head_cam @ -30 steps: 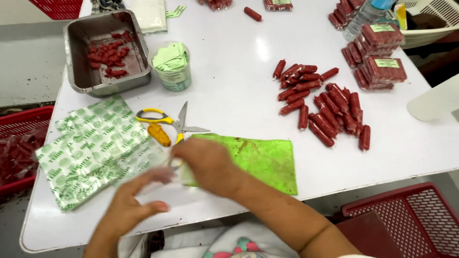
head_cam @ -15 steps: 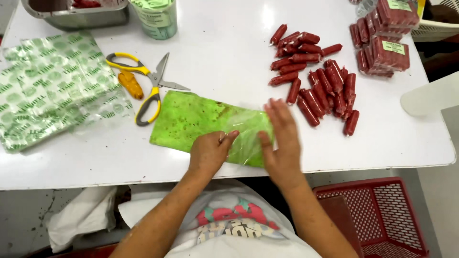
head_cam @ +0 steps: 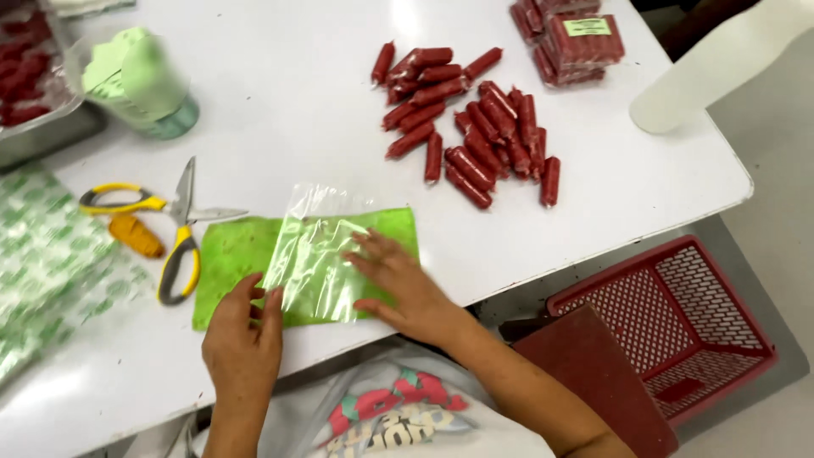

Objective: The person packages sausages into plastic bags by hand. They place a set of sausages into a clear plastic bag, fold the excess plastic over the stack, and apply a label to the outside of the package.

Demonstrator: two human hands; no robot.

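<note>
A clear bag (head_cam: 318,254) now lies under both hands' fingers (head_cam: 373,254).

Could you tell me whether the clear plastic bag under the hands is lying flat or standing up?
Flat. The clear bag lies spread on the green mat, the right hand pressing it, the left hand at its near corner.

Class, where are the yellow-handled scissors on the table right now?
In the head view, the scissors lie on the white table, left of the green mat and beyond the left hand.

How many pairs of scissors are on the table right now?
1. The yellow-handled scissors lie on the white table, just left of the green mat, beyond the left hand. None seems hidden.
</note>
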